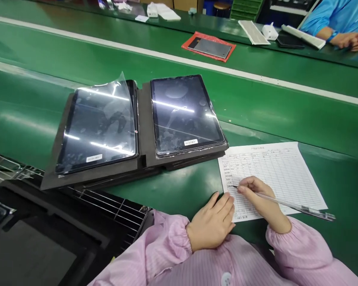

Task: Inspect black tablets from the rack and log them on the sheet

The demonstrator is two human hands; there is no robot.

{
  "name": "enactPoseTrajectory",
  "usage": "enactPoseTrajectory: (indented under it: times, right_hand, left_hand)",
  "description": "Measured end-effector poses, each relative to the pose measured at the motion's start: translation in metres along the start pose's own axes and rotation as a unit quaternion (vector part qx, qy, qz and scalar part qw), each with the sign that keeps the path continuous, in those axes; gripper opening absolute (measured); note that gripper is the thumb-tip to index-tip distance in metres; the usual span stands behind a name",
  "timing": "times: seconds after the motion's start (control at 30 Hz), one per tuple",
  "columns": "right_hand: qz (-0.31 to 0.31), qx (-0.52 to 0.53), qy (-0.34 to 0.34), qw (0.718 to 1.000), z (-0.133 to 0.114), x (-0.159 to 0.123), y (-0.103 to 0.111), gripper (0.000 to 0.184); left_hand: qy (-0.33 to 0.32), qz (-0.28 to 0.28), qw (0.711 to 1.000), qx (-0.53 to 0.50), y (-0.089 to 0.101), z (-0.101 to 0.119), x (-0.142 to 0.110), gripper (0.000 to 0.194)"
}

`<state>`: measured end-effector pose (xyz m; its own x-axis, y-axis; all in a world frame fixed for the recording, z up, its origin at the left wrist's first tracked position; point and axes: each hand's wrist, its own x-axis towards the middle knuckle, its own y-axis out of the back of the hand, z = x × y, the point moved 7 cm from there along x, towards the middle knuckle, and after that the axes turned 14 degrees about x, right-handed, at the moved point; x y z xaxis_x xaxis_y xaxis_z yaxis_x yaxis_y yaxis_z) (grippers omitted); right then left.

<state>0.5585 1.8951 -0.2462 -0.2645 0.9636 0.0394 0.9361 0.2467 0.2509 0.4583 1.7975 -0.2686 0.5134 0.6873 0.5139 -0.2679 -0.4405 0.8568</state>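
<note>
My right hand (pixel 261 198) is closed round a clear-barrelled pen (pixel 298 207), its tip on the left columns of a printed form (pixel 274 171). Some handwriting shows in the form's upper rows. My left hand (pixel 213 222) lies flat with fingers stretched, its fingertips at the form's lower left edge. Beyond my hands, two tablet screens rest on dark foam: the left tablet (pixel 101 127) has its clear film peeled up at the top corner, and the right tablet (pixel 185 115) bears a small white label near its bottom edge.
A wire rack (pixel 119 210) with black trays (pixel 32 246) stands at lower left. Across the green bench lies a grey panel (pixel 210 47) on a red sheet (pixel 193 36). At upper right, a co-worker's hands (pixel 352 41) rest near a white charger (pixel 270 31).
</note>
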Motion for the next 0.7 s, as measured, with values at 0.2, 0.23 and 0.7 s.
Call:
enactPoseTrajectory:
  times: [0.2, 0.23, 0.7]
  right_hand:
    - [0.019, -0.053, 0.069, 0.996, -0.002, -0.004, -0.010, 0.031]
    - [0.019, -0.065, 0.078, 0.995, -0.002, -0.005, -0.010, 0.031]
    - [-0.008, -0.141, 0.130, 0.981, -0.012, -0.007, -0.018, 0.032]
  left_hand:
    - [0.008, -0.011, 1.000, -0.025, -0.003, -0.003, 0.002, 0.034]
    - [0.009, -0.014, 0.999, -0.028, -0.003, -0.003, 0.002, 0.034]
    - [0.015, -0.024, 0.999, -0.043, -0.002, -0.006, 0.005, 0.033]
